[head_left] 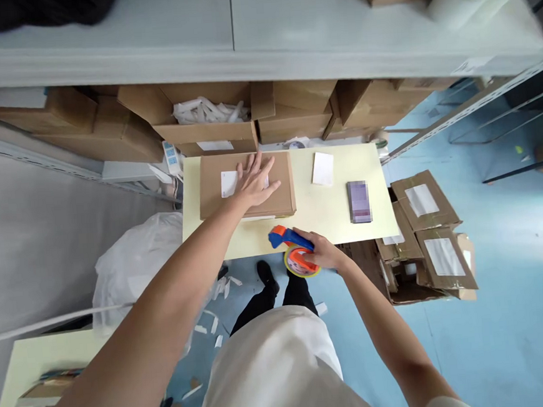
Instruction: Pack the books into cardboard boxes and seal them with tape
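A brown cardboard box with a white label lies on the pale yellow table. My left hand rests on its top with the fingers spread, covering part of a white patch. In my right hand is a blue and orange tape dispenser, fingers wrapped round its handle. Its tape roll hangs just past the table's front edge, apart from the box. Right of the box lie a white slip of paper and a phone-like rectangle, blurred out.
A grey shelf spans above the table's back, with cardboard boxes below it; one open box holds white pieces. Flattened cartons stack at the right. A clear plastic bag stands at the left. White scraps litter the blue floor.
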The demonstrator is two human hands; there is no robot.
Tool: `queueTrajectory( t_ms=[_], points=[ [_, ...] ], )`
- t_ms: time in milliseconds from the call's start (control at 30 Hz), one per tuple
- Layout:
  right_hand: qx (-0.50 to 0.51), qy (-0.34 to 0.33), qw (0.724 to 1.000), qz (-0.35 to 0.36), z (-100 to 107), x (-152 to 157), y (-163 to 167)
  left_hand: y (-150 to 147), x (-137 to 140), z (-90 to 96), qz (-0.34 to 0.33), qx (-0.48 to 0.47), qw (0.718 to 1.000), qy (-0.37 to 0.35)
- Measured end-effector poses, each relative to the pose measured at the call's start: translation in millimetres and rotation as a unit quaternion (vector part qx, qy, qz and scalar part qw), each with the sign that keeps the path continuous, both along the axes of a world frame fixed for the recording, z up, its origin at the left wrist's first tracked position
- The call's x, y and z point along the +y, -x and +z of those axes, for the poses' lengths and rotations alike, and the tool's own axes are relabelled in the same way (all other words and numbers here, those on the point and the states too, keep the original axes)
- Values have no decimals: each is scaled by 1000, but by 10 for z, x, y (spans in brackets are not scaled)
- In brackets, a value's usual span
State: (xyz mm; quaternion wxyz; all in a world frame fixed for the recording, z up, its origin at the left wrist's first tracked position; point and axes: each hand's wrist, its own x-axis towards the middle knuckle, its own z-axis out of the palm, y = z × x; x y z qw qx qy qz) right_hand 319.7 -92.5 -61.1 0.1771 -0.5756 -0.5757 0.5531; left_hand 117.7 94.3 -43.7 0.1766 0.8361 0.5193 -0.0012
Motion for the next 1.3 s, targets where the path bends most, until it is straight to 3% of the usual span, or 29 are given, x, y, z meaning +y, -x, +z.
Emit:
queueTrajectory(
  t_ms=[100,200,300,400,500,600,700,900,1067,1167,1233,1300],
  points=[
    [67,1,993,-95,306,-201,-295,350,-202,34,122,1,992,-46],
    [103,-53,981,-157,557,-231,-461,680,-378,2,285,-2,957,-43],
    [87,-153,971,-164,819,-33,-541,858,-470,-50,296,-44,954,11],
    [29,-292,944,-149,1180,363,-600,862,-546,-68,278,-55,959,25],
    [-54,-416,893,-165,1607,903,-606,757,-664,-66,279,-60,958,24],
    [-130,-476,855,-162,1981,1542,-546,625,-788,-74,289,-66,955,22],
    [-189,-501,837,-112,2200,2203,-482,507,-881,-83,298,-64,952,19],
    [-224,-456,860,-46,2134,3156,-479,308,-1032,-65,248,-13,967,-57],
    [-189,-477,858,-9,2041,3436,-477,210,-1091,-58,242,-9,968,-57],
    [-193,-535,822,-21,1939,3172,-478,214,-1079,-59,241,-14,969,-52],
    [-185,-561,806,-49,1688,2737,-511,258,-1078,-69,244,-27,968,-51],
    [-152,-520,839,-61,1236,2140,-564,349,-1101,-98,271,-54,959,-53]
  ],
)
